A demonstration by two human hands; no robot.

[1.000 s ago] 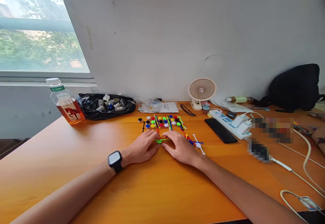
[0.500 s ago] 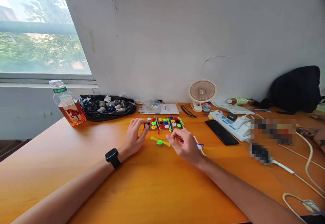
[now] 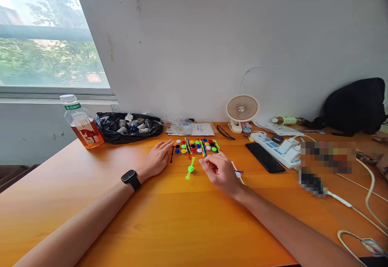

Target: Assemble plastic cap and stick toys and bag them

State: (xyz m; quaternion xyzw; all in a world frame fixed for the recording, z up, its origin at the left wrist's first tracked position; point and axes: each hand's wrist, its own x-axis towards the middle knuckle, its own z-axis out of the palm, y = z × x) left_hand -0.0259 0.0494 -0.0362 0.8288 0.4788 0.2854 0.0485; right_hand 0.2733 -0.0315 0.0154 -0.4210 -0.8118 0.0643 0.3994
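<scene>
A bright green spinner (image 3: 190,169), a pointer on a round base, stands on the table between my hands. My left hand (image 3: 157,158) lies flat to its left, fingers stretched out and holding nothing. By those fingertips is a small black pointer (image 3: 172,154). My right hand (image 3: 220,173) rests just right of the spinner, apart from it, with curled fingers and no object visible in them. Beyond both hands lies a clear tray (image 3: 197,154) with several coloured round pieces and bundled pointers. Partly behind my right hand are white and blue pointers (image 3: 238,173).
On the left stand a tea bottle (image 3: 86,131) and a black plastic bag (image 3: 106,131) of grey pieces. Along the back are papers (image 3: 204,129), glasses (image 3: 224,133) and a small fan (image 3: 242,108). A phone (image 3: 264,158), a power strip (image 3: 269,149) and cables lie right.
The green pointer has turned from lying crosswise to pointing nearly away from me. My left hand has drawn back leftward and flattened, uncovering the black pointer. The right hand has hardly moved.
</scene>
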